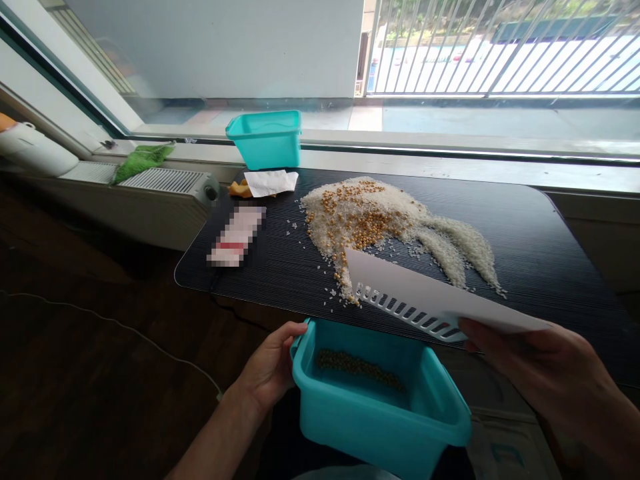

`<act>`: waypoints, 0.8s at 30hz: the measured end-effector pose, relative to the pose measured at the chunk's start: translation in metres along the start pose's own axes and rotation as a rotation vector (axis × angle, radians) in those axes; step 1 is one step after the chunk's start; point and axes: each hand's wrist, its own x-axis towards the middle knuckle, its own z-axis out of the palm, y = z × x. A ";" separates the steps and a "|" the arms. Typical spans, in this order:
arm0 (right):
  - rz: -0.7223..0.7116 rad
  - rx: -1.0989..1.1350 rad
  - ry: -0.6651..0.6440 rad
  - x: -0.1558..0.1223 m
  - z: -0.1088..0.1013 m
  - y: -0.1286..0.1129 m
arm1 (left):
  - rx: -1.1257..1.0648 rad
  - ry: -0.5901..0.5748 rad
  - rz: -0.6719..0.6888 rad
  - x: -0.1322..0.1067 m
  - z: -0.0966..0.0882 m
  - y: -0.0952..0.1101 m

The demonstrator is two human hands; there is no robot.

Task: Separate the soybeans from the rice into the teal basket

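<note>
My left hand (270, 367) is closed on the left rim of a turquoise plastic bin (370, 420), which is held below the table's front edge. Inside it lies a strip of small dried grains (357, 370), brownish green in the shade. In my right hand (545, 363) is a white plastic strip with slots (420, 287) along its lower edge. The strip slants over the table edge, and its far end touches a heap of white rice (400, 207). Yellow dried peas (367, 230) are mixed into the heap. Two rice trails run to the right, and loose grains lie around.
A second turquoise bin (270, 143) stands by the window at the back. In front of it are a crumpled white paper (271, 183) and a tan cloth-like piece (240, 190). A blurred-out flat object (237, 237) lies on the black table (545, 267). A green cloth (143, 162) rests on the radiator (165, 181).
</note>
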 end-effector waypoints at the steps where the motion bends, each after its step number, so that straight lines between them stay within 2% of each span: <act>1: 0.005 -0.008 -0.005 -0.001 -0.001 0.000 | -0.002 -0.001 -0.003 0.000 0.000 0.000; 8: -0.006 -0.060 -0.079 -0.005 -0.006 0.001 | 0.003 0.003 0.002 0.000 0.001 0.000; 16: 0.058 0.006 0.044 -0.002 0.009 -0.010 | -0.003 -0.008 -0.014 0.003 -0.003 0.000; 24: -0.029 0.006 -0.063 -0.001 0.002 -0.012 | -0.009 -0.017 -0.003 0.000 -0.002 -0.001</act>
